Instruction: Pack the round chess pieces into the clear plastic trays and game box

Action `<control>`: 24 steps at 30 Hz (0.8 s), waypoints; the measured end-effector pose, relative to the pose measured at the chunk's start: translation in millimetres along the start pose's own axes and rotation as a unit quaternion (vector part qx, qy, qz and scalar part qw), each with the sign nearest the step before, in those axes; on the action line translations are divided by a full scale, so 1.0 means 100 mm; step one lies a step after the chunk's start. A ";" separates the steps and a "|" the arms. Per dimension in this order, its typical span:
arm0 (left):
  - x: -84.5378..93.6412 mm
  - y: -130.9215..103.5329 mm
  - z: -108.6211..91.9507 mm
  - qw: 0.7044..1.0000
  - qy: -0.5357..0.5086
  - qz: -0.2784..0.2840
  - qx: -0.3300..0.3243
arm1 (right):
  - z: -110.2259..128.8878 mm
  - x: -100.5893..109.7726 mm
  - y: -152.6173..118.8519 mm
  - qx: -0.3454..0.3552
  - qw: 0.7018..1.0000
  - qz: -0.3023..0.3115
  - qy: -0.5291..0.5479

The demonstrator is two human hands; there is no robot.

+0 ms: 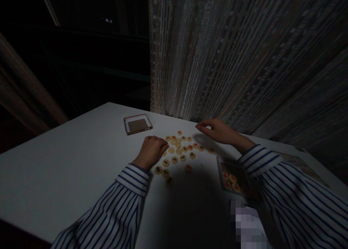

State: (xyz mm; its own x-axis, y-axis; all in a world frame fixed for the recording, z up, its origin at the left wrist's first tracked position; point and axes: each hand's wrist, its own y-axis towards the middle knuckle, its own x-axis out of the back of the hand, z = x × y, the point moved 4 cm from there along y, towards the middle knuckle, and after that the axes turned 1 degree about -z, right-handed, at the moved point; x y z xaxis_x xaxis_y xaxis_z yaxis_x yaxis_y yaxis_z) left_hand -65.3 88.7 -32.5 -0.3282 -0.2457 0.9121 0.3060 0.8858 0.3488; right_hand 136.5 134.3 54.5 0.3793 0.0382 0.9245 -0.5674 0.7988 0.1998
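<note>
Round wooden Chinese chess pieces (174,160) lie loosely spread on the white table (81,147), some with black or red characters up, others blank side up. At the left edge of the spread rests my left hand (152,150), its fingers curled down; a piece partly shows by the thumb, and the fingertips are hidden. My right hand (219,130) hovers beyond the pieces on the right, thumb and fingers brought together; whether anything is between them does not show. Under my right forearm a box (223,169) holds several red-character pieces (232,178).
An open shallow box or lid (138,124) lies at the back left of the table. A beaded or string curtain (185,53) hangs along the far right edge. A pixelated object (251,223) lies near me at the right. The room is dim, with shadow over the near table.
</note>
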 end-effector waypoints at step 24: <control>0.19 -0.04 0.10 0.936 -0.270 -0.168 0.152 | 0.15 -0.20 -0.37 0.014 0.997 0.069 0.037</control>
State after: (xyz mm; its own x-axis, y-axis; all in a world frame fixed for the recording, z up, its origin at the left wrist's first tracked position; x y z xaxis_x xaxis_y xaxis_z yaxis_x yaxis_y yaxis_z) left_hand -81.8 84.3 -19.3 -0.7885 -0.3692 0.4918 -0.1372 0.8852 0.4444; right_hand 138.7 95.3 33.5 0.3491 0.1924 0.9171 -0.6380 0.7657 0.0822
